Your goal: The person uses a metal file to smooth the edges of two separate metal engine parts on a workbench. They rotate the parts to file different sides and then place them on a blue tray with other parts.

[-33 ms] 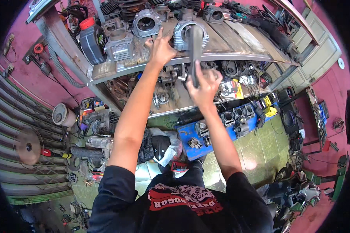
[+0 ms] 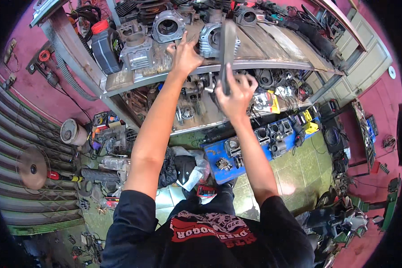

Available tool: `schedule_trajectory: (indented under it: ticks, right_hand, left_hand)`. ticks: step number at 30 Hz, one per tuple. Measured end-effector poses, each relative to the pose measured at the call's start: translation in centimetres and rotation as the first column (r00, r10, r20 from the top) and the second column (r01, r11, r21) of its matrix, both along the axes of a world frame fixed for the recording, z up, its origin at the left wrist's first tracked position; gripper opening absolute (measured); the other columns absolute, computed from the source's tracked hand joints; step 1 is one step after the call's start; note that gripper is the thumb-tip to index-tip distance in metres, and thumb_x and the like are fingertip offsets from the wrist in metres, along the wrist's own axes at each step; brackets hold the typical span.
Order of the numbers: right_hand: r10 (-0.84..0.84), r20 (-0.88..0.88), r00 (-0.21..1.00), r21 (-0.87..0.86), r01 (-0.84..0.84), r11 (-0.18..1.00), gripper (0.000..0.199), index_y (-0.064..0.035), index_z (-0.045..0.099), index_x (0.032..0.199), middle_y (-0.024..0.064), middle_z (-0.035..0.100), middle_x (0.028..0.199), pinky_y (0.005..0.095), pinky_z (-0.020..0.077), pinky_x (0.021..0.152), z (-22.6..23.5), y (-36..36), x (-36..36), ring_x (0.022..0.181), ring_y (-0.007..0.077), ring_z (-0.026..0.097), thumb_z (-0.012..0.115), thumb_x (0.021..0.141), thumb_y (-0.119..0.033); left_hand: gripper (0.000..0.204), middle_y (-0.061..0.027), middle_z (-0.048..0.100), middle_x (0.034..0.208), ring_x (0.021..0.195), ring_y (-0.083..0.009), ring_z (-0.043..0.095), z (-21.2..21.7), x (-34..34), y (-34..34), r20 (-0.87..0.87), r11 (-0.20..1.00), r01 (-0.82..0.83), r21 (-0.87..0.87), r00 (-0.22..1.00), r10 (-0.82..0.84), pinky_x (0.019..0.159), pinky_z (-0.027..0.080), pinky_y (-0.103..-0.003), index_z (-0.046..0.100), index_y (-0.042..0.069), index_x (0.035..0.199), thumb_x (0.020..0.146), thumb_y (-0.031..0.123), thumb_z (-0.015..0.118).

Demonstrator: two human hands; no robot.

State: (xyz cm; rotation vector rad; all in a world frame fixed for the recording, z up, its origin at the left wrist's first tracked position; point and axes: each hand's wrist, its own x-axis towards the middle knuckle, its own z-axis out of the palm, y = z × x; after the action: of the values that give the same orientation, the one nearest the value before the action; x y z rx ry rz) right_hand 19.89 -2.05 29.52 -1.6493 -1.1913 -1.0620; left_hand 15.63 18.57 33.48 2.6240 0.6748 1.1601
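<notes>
A long flat grey bar like a file is in my right hand, its far end blurred. My right index finger lies along it while the other fingers bend loosely round its near end. The bar crosses in front of a finned silver engine cylinder head at the front edge of the workbench, hiding part of it. At the left side of that part is my left hand, thumb and index finger spread apart. Its index fingertip reaches up beside a round-bored metal casting; whether it touches is unclear.
A dark bottle with a red cap and a silver cylinder block stand left on the wooden bench top. More engine parts fill the shelf below. On the floor, a blue board carries several cylinders; a fan stands far left.
My right hand has shifted slightly up and to the right with the flat bar. My left hand and the cylinder head keep their places.
</notes>
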Motion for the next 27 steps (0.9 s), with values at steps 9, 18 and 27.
schedule_trajectory:
  ticks: [9,18,27]
  right_hand:
    - [0.032,0.058,0.998,-0.133,-0.024,0.991,0.071,-0.0098,0.062,0.140,0.0044,0.066,0.067,0.0525,0.0374,0.099,-3.7,-0.5,-0.6,0.083,0.0191,0.063,0.079,0.071,-0.019]
    - [-0.088,0.030,0.996,-0.005,0.088,0.996,0.066,-0.0058,0.064,0.137,0.0058,0.069,0.071,0.0485,0.0376,0.098,0.0,0.8,0.8,0.085,0.0206,0.065,0.078,0.073,-0.018]
    - [-0.016,-0.057,0.998,0.034,0.018,0.999,0.063,-0.0065,0.066,0.134,0.0035,0.067,0.068,0.0490,0.0369,0.099,-0.7,-0.5,-1.7,0.081,0.0198,0.064,0.078,0.073,-0.017]
  left_hand:
    - [0.083,-0.0272,0.047,0.152,0.137,-0.0294,0.054,-0.1,0.0,0.2,-0.049,1.000,-0.024,0.008,0.999,0.025,0.108,0.024,-0.056,0.059,0.019,0.143,0.063,0.018,0.076]
    - [0.084,-0.0259,0.057,0.143,0.142,-0.0277,0.048,-0.2,-0.1,0.4,-0.031,0.998,-0.051,0.039,0.998,0.053,0.104,0.025,-0.058,0.057,0.020,0.145,0.065,0.021,0.079]
    - [0.081,-0.0235,0.059,0.143,0.144,-0.0272,0.047,-0.1,-0.1,0.2,-0.025,1.000,-0.022,0.013,0.999,0.022,0.106,0.024,-0.059,0.059,0.018,0.143,0.065,0.022,0.079]
